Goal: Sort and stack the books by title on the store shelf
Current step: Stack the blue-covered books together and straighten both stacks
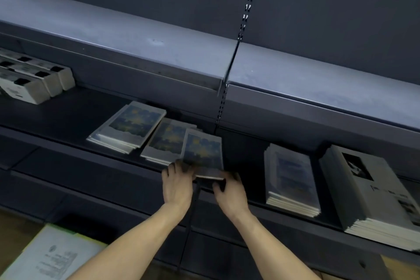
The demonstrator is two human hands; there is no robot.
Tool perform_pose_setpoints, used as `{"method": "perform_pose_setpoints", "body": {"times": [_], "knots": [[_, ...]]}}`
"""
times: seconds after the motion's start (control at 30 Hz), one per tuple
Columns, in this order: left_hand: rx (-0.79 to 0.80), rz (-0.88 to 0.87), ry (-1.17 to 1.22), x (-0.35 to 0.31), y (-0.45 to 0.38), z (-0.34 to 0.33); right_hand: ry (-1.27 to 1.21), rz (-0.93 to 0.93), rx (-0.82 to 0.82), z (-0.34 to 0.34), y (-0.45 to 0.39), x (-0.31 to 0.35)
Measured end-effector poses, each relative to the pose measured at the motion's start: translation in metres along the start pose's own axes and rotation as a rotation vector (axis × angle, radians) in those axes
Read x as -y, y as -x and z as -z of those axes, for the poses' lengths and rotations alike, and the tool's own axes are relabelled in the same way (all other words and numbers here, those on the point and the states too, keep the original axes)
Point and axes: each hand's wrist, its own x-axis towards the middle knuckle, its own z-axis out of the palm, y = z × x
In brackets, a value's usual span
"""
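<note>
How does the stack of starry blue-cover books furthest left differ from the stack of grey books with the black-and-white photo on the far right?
The left stack of starry blue-cover books is low, a few copies; the right stack of grey photo-cover books is clearly taller. The left covers show a blue and yellow picture; the right ones are grey with a small dark photo. The left stack sits left of the slotted upright; the right one sits right of it. Both lie flat on the same dark shelf, untouched by either hand.

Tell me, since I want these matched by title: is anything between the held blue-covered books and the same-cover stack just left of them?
Nothing visible. Both hands, left and right, hold the blue-covered books overlapping the neighbouring stack.
</note>
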Motion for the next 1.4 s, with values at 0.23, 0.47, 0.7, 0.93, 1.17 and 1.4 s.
{"method": "perform_pose_setpoints", "body": {"times": [0.23,0.47,0.7,0.93,1.17,1.4], "knots": [[0.094,-0.144,-0.001,-0.021,0.011,-0.011,0.133,0.006,-0.134,-0.005,0.006,-0.015],[0.113,-0.059,0.065,0.016,-0.014,-0.006,0.315,0.022,0.080,-0.013,0.006,-0.028],[0.242,-0.088,0.003,0.021,-0.016,0.005,0.186,0.029,0.015,-0.017,0.004,-0.033],[-0.005,-0.204,0.180,0.007,0.008,-0.002,0.121,0.011,0.014,-0.015,0.004,-0.035],[0.002,-0.226,0.273,-0.009,0.015,0.002,-0.120,-0.125,0.007,-0.004,0.008,-0.035],[0.101,-0.308,0.346,-0.048,0.021,0.007,-0.375,-0.251,0.009,0.016,0.000,-0.033]]}}
